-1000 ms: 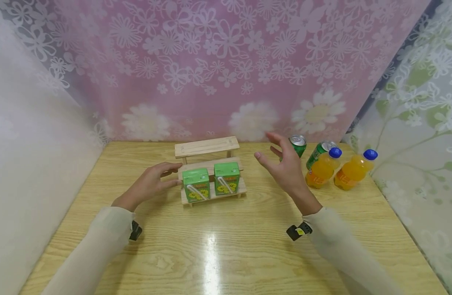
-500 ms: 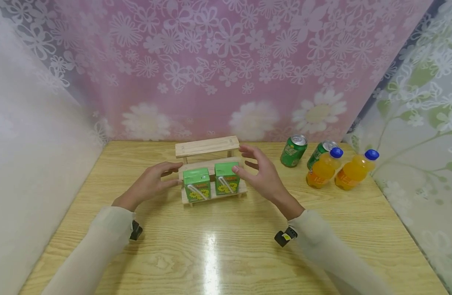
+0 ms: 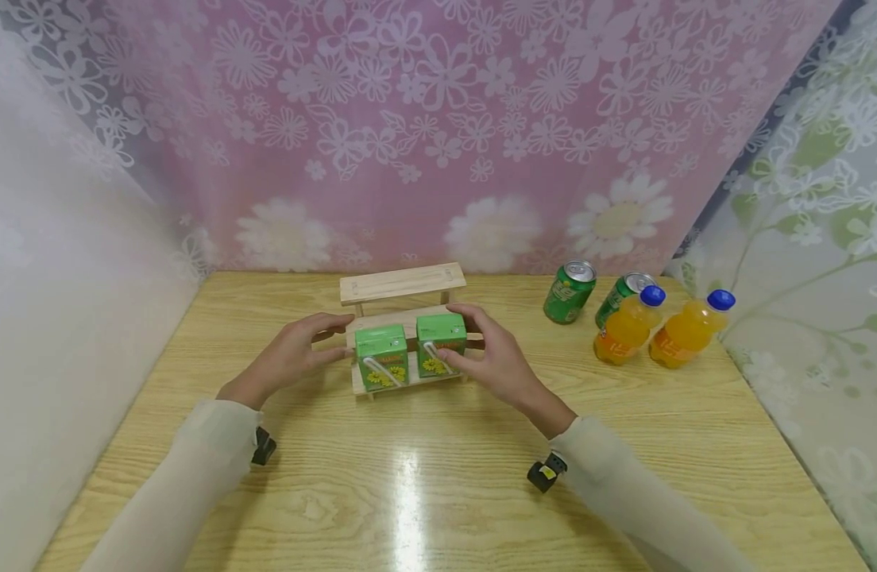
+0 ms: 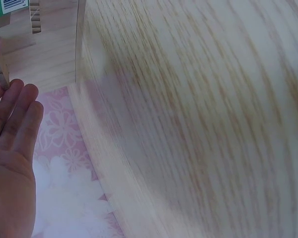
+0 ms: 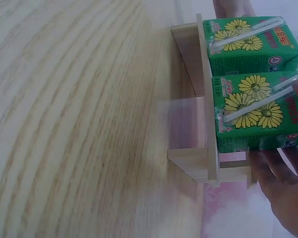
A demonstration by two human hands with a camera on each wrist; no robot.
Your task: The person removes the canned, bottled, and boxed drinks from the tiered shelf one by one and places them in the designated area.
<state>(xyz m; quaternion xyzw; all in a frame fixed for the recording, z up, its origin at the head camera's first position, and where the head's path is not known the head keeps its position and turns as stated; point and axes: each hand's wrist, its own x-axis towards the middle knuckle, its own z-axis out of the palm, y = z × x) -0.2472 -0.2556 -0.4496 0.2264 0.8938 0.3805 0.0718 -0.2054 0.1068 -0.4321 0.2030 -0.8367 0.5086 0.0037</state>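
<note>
A small tiered wooden rack stands near the back of the table. On its lowest step sit two green drink cartons with yellow flowers and white straws, the left carton and the right carton. My left hand steadies the rack's left end, with thumb and fingers about the end of a wooden shelf. My right hand grips the right carton, thumb across its front and fingers along its right side and back. Some fingertips are hidden behind it.
To the right stand two green drink cans, one partly behind two orange drink bottles with blue caps. A pink flowered curtain hangs along the table's back edge, with pale cloth at both sides.
My right hand has come left from beside the cans to the right carton and taken hold of it. The left hand stays at the rack's left end.
</note>
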